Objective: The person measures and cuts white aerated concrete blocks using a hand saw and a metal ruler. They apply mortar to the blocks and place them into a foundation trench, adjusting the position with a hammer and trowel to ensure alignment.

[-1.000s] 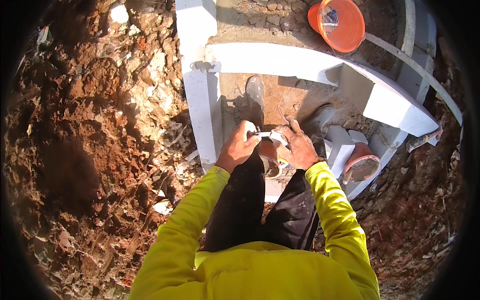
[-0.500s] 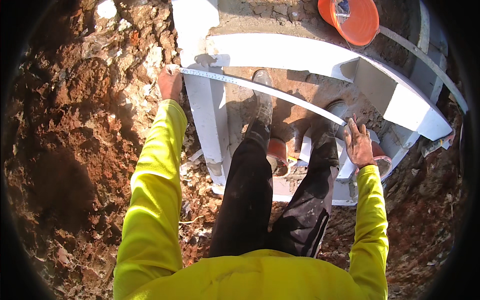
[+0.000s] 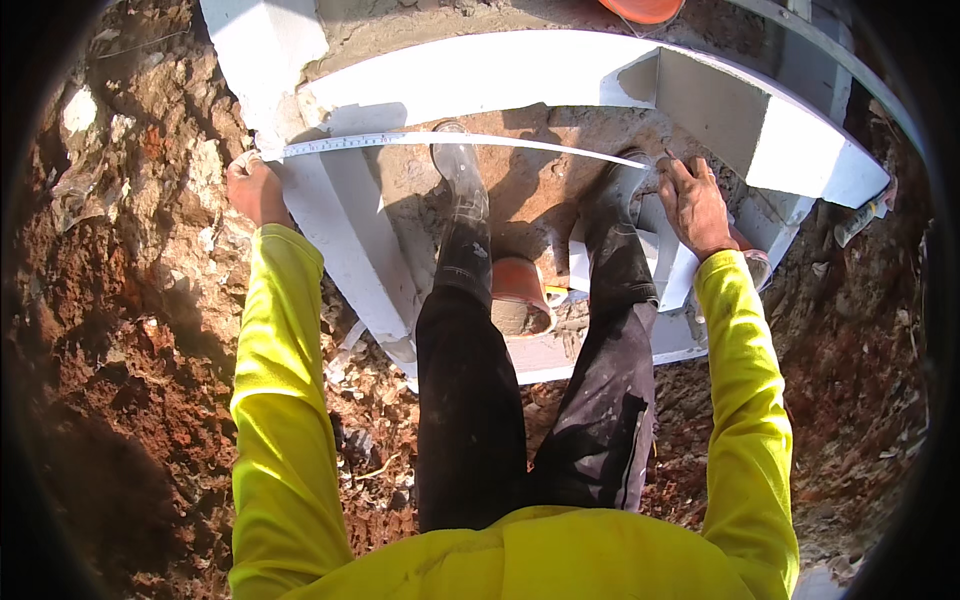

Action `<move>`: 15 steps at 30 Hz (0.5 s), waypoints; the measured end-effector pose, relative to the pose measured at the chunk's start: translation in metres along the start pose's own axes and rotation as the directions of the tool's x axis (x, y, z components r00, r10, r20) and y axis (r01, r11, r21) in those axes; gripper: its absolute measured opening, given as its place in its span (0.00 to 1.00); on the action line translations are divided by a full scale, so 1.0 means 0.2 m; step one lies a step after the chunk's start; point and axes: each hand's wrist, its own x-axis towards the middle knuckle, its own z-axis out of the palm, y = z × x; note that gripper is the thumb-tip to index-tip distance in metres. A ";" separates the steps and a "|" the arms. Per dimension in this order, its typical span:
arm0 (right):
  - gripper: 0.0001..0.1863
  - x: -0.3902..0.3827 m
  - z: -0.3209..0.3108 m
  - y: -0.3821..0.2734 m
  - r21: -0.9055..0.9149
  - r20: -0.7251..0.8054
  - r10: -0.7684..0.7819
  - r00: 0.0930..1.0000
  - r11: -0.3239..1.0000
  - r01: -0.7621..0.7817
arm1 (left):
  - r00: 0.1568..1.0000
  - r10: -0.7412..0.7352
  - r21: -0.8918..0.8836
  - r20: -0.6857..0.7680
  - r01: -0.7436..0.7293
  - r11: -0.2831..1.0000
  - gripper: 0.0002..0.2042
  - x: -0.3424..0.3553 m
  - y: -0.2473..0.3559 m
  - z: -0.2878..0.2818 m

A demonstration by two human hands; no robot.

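Note:
My left hand (image 3: pixel 258 188) pinches one end of a white tape measure (image 3: pixel 460 139) at the outer edge of the left white block wall (image 3: pixel 355 240). The tape stretches across the blocks' enclosure to my right hand (image 3: pixel 697 208), whose fingers are bent round the other end; the case is hidden under them. My right hand is above the right part of the enclosure, near some white block pieces (image 3: pixel 678 278). Below the tape stand my two boots (image 3: pixel 458 190), with a reddish bucket (image 3: pixel 525 300) of grey material between my legs.
A curved white block wall (image 3: pixel 480 70) crosses ahead. An orange bucket (image 3: pixel 640 10) is at the top edge, beside a long curved grey strip (image 3: pixel 860 70). Another bucket (image 3: pixel 755 270) is partly behind my right arm. Rough reddish soil (image 3: pixel 120 330) surrounds the blocks.
My hands have moved apart from the middle, drawing the tape out. Since half a second ago my left hand has shifted left and down in view, my right up and left, as the view shifted.

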 end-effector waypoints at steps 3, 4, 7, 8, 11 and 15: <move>0.20 -0.12 0.07 0.09 0.156 0.047 -0.094 0.994 0.984 0.085 | 0.982 -0.163 -0.505 0.092 0.188 0.842 0.10 -0.13 0.13 -0.09; 0.19 -0.17 0.09 0.10 0.233 0.099 -0.101 0.990 0.970 0.076 | 0.978 -0.168 -0.624 0.127 0.210 0.753 0.08 -0.16 0.16 -0.14; 0.18 -0.28 0.12 0.00 0.318 0.147 -0.199 0.969 0.937 0.144 | 0.941 -0.275 -0.653 0.199 0.336 0.678 0.05 -0.28 0.20 -0.19; 0.18 -0.30 0.15 -0.04 0.328 0.146 -0.207 0.967 0.933 0.151 | 0.942 -0.250 -0.630 0.223 0.335 0.700 0.05 -0.31 0.20 -0.19; 0.22 -0.28 0.08 -0.19 0.289 0.106 -0.171 0.980 0.948 0.134 | 0.950 -0.208 -0.541 0.232 0.304 0.784 0.05 -0.37 0.15 -0.19; 0.23 -0.18 -0.03 -0.23 0.213 0.012 -0.135 0.991 0.968 0.130 | 0.968 -0.182 -0.484 0.174 0.245 0.840 0.05 -0.18 -0.09 -0.11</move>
